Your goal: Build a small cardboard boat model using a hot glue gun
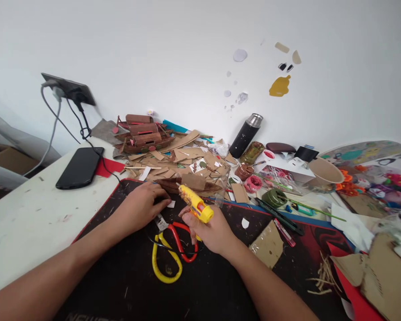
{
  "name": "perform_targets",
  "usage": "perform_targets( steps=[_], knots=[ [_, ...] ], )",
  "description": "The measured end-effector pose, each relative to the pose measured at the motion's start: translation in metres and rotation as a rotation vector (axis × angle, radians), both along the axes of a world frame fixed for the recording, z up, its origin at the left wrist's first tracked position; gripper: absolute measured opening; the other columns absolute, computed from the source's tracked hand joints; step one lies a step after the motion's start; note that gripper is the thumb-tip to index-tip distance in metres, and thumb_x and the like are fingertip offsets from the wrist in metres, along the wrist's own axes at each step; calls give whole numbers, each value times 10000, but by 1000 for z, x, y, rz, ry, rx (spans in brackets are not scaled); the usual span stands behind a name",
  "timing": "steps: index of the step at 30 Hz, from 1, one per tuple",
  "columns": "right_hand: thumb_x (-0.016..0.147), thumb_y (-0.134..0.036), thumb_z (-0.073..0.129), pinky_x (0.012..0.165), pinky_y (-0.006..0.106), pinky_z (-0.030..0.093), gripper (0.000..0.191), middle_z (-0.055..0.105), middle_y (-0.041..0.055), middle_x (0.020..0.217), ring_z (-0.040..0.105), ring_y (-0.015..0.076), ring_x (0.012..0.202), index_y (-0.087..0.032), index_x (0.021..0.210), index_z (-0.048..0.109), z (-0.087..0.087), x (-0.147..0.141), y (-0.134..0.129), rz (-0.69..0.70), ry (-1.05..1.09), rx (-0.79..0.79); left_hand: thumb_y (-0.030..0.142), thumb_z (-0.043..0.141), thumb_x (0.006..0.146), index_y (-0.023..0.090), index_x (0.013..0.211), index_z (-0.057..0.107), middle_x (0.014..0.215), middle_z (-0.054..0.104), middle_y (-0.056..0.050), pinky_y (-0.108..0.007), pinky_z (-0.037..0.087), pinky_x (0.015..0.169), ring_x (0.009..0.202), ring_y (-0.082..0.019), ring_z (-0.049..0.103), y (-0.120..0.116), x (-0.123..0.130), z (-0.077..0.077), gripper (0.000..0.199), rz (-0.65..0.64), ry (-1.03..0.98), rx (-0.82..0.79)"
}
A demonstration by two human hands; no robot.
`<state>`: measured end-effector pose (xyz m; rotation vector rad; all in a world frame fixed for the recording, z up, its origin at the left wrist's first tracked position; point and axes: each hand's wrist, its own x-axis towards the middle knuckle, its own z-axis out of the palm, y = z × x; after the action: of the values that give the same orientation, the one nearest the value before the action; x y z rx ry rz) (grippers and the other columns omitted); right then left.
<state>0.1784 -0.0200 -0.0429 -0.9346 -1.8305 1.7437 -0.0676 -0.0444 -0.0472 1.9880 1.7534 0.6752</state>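
Observation:
My right hand (209, 229) grips a yellow hot glue gun (194, 203), its nozzle pointing up and left over a small brown model boat (209, 189). The boat has a cardboard cover in its middle. At the boat's left end, the fingers of my left hand (147, 203) curl in and seem to hold it; the fingertips are partly hidden. Scissors (167, 267) with one yellow and one red handle lie below both hands, their blades partly under my left hand. A small white paper scrap (171, 204) sits by my left thumb.
Behind the boat lie cardboard scraps (177, 156) and several finished model boats (147, 133). A black phone (80, 167) rests at left, a cable crossing it. Paint jars (253, 183), a black thermos (245, 136) and a box cutter (279, 216) are at right. A dark mat (120, 276) covers the front.

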Motion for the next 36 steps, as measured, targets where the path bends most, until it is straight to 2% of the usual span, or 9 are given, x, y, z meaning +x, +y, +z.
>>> perform_targets(
  steps=[2,5,17,21,26,29,32,34,36],
  knots=[
    [934,-690,690,478,228,454,517,600,-40,572,588,126,454,-176,993,700,1,-1,-1,24,-2,-15,392,598,952,245,866,791,947,808,-78,-442,517,929,972,-299,697,0,2,-7,258,-20,78,70],
    [921,-702,695,476,229,453,535,589,-45,554,575,126,447,-173,996,695,1,-1,-2,29,-20,-59,360,625,953,238,887,784,941,803,-72,-434,522,899,952,-291,696,1,1,-11,210,-11,97,69],
    [896,-855,617,496,247,439,697,611,-41,521,589,145,446,-175,1037,670,-5,7,-3,22,-92,-111,386,661,961,232,842,749,902,788,-63,-435,498,896,962,-305,686,-1,8,-5,214,52,106,5],
    [896,-872,611,487,241,436,701,616,-39,530,573,136,438,-181,1002,664,-1,18,-5,56,-152,-148,373,635,969,226,830,759,907,796,-66,-452,497,910,939,-304,682,-3,10,-9,237,24,148,47],
    [890,-850,652,468,221,426,688,613,-45,537,575,125,426,-172,1012,667,9,30,-5,144,-224,-276,364,565,1005,218,864,776,957,813,-78,-476,499,968,978,-310,693,-2,8,-14,293,17,136,62],
    [926,-824,630,474,214,413,677,616,-46,537,579,123,426,-161,1055,671,14,32,-5,153,-180,-283,394,507,1055,217,884,756,924,790,-82,-440,519,914,921,-280,692,-3,5,-6,350,84,61,176],
    [951,-827,581,483,219,396,686,599,-51,522,569,122,423,-157,1069,671,15,29,-8,100,-139,-258,409,519,1082,210,912,726,895,748,-79,-418,517,862,865,-260,664,-11,7,8,334,118,40,434],
    [935,-827,602,486,223,391,669,596,-54,520,557,119,423,-168,1039,664,16,25,-11,76,-149,-250,359,602,1060,208,1058,744,970,758,-79,-407,516,899,918,-254,669,-18,11,16,207,24,52,597],
    [921,-795,650,490,224,402,610,596,-56,529,547,112,430,-186,944,647,17,20,-15,87,-190,-243,302,657,1035,209,1251,725,1081,767,-91,-397,514,948,1005,-255,675,-25,16,20,245,-110,60,690]
  ],
)
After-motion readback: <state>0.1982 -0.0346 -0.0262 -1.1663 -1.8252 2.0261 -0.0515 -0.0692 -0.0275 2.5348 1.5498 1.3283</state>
